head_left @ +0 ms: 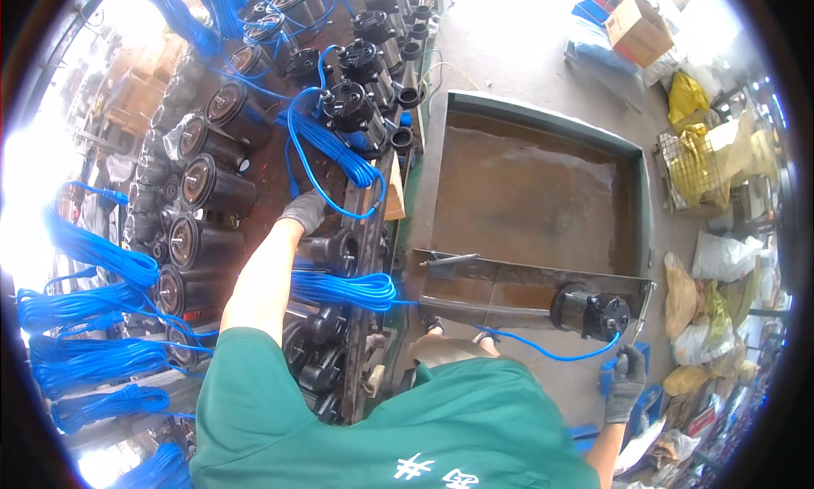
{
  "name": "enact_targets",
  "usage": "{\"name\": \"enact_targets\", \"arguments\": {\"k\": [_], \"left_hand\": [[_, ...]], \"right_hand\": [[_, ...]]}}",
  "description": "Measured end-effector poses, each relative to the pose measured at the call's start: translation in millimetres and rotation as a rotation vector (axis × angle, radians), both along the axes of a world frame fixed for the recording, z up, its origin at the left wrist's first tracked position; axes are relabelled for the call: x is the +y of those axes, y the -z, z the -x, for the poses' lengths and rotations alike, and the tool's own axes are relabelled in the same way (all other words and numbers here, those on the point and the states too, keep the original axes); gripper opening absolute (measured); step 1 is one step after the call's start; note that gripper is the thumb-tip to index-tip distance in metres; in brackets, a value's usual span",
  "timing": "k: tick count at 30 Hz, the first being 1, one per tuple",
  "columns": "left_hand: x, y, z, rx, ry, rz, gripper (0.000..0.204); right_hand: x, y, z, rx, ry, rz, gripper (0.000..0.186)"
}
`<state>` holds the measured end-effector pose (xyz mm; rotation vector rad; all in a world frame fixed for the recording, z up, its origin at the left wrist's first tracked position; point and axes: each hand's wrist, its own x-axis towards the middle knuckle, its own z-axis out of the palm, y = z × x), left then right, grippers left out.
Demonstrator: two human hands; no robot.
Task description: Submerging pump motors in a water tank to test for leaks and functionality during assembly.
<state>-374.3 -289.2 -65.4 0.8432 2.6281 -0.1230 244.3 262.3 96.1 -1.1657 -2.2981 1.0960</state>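
My left hand (306,212), in a grey glove, reaches over the bench at left, just below a coil of blue cable (332,150). A strand of that cable comes down to its fingers, which are partly hidden. The cable loops up to a black motor-like pump unit (349,107) standing on the bench. At lower right is my gloved right hand (627,385), its fingers drawn together by the end of a metal rod (646,307); what they hold is unclear. Just above it, another black pump unit (589,311) lies on a ledge of the water tank, with a blue cable (551,353) attached.
The metal tank (543,201) of brownish water stands ahead of me. Several black motor housings (216,184) line the bench, with blue cable coils (102,362) at far left. Sacks (727,256), a wire basket (697,171) and a cardboard box (638,29) lie at right.
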Motion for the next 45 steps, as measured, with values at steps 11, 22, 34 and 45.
{"name": "enact_targets", "arguments": {"k": [11, 22, 34, 45], "left_hand": [[-7.4, -149.8, -4.9, 0.152, -0.399, -0.573, 0.024], [313.1, -308.7, -281.6, -1.056, 0.093, -0.946, 0.050], [385.3, -273.3, -365.2, -1.545, -0.151, -0.740, 0.044], [386.1, -268.2, -391.9, -0.910, -0.063, -1.017, 0.025]], "right_hand": [[6.5, -34.8, 37.5, 0.150, 0.038, -0.065, 0.022], [-24.3, -126.7, 112.3, 0.455, -0.701, -0.040, 0.041], [-11.3, -103.7, 61.2, 0.459, -0.666, 0.132, 0.027], [17.9, -58.0, 52.8, 0.454, -0.240, 0.239, 0.011]]}}
